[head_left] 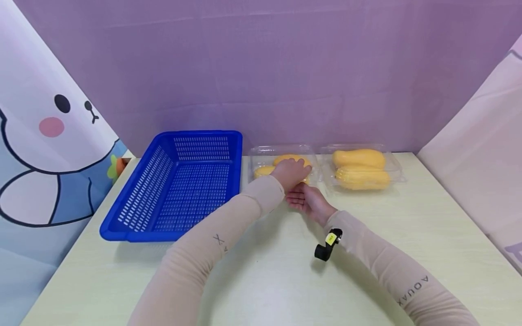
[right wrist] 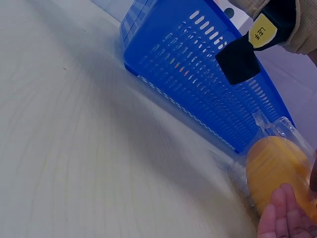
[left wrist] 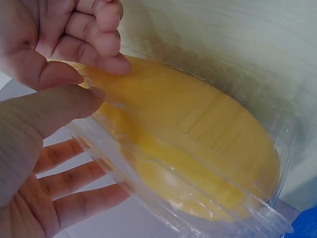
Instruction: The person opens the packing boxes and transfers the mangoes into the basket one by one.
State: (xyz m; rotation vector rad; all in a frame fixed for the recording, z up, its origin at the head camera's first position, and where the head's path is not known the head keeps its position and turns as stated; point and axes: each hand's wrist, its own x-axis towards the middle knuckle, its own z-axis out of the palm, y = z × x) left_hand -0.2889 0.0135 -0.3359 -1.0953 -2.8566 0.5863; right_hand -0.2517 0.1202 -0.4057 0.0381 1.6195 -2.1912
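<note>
A clear plastic box holding mango-like yellow fruits lies at the back middle of the table. My left hand reaches over its near right part. In the left wrist view, that hand's thumb lies on one side of the clear edge and its fingers on the other. My right hand is at the same corner from below, palm turned up. Its thumb and index finger meet the box's edge beside my left thumb. The right wrist view shows its fingers in front of a yellow fruit.
A blue plastic basket stands left of the box, close to it. On the right is a second clear box with two yellow fruits. A purple cloth hangs behind the pale table.
</note>
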